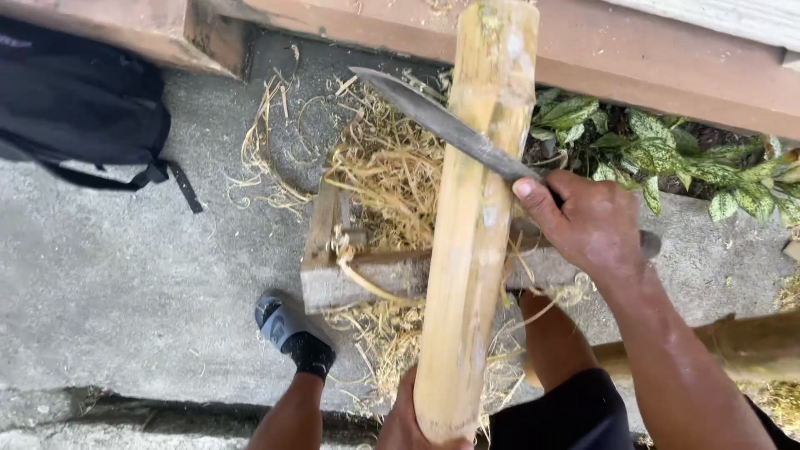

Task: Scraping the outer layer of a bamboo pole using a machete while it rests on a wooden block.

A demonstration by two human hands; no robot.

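Observation:
A thick pale bamboo pole (475, 217) runs from the bottom middle up to the top of the view, resting on a wooden block (333, 279). My left hand (400, 421) grips its near end from below. My right hand (587, 221) is closed around the handle of a long dark knife (442, 125), whose blade lies across the upper part of the pole, pointing up-left. Pale bamboo shavings (387, 171) are piled behind the block.
A black backpack (79, 104) lies at the upper left on the concrete ground (125, 267). A wooden beam (650, 62) runs across the top, with speckled green plants (667, 154) under it. Another bamboo piece (750, 342) lies at right. My foot in a sandal (287, 329) stands beside the block.

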